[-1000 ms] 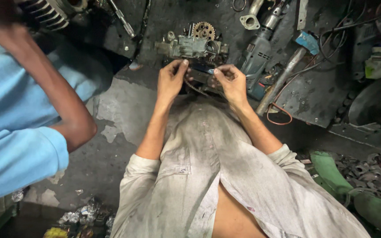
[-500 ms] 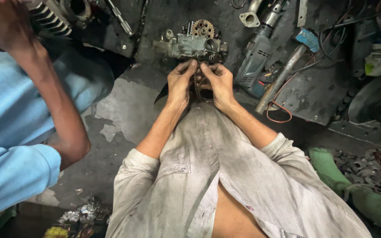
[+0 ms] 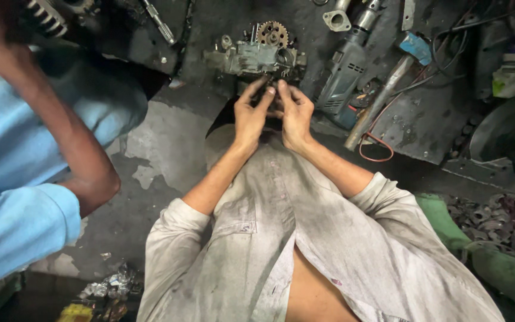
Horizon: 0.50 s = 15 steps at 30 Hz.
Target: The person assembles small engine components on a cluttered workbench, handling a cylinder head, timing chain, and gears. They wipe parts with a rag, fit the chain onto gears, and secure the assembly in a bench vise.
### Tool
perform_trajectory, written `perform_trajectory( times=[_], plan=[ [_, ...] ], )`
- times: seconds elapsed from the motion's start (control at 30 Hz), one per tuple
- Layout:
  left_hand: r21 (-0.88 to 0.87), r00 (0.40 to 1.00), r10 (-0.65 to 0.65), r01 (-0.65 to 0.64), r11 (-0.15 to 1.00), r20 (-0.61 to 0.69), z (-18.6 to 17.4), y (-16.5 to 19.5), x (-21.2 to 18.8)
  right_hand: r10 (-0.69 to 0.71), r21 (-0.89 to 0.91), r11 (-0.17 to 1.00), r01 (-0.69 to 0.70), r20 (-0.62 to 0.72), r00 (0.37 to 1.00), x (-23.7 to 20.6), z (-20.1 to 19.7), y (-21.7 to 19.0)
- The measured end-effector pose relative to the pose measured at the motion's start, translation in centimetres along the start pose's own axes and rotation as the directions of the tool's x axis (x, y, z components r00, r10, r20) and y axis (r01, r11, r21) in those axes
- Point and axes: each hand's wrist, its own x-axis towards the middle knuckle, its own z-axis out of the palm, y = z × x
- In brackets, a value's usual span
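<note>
Both my hands meet over my lap, just in front of a greasy grey metal engine assembly [image 3: 251,59] with a toothed gear [image 3: 272,33] on top. My left hand [image 3: 250,116] and my right hand [image 3: 297,113] pinch a small dark part [image 3: 272,100] between their fingertips. The part is mostly hidden by my fingers and sits against the near side of the assembly. I wear a stained pale shirt [image 3: 293,238].
A person in a light blue shirt [image 3: 7,179] sits at my left, with a bent arm [image 3: 78,149]. A grey power tool [image 3: 341,80], a metal bar [image 3: 377,104], a red wire loop [image 3: 377,149] and a dark disc [image 3: 511,134] lie to the right on the oily floor.
My hands have come together from being spread apart and moved slightly forward toward the engine assembly. The other person's arm has shifted lower on the left.
</note>
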Motion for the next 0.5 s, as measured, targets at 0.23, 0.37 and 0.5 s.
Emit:
perform_trajectory(
  times=[0.23, 0.37, 0.5],
  plan=[
    [-0.1, 0.998, -0.068, 0.067, 0.993, -0.008, 0.2, -1.3, -0.1, -0.12, -0.186, 0.975, 0.124, 0.035, 0.992, 0.7, -0.6, 0.4],
    [-0.343, 0.988, -0.143, 0.115, 0.932, -0.057, 0.5, -1.4, 0.3, -0.226, -0.247, 0.939, 0.24, 0.084, 0.97, 0.9, -1.5, 0.0],
    [-0.451, 0.963, -0.248, 0.177, 0.875, -0.104, 0.7, -0.8, 0.9, -0.375, -0.299, 0.874, 0.383, 0.085, 0.923, 0.1, -2.3, -2.8]
  ],
)
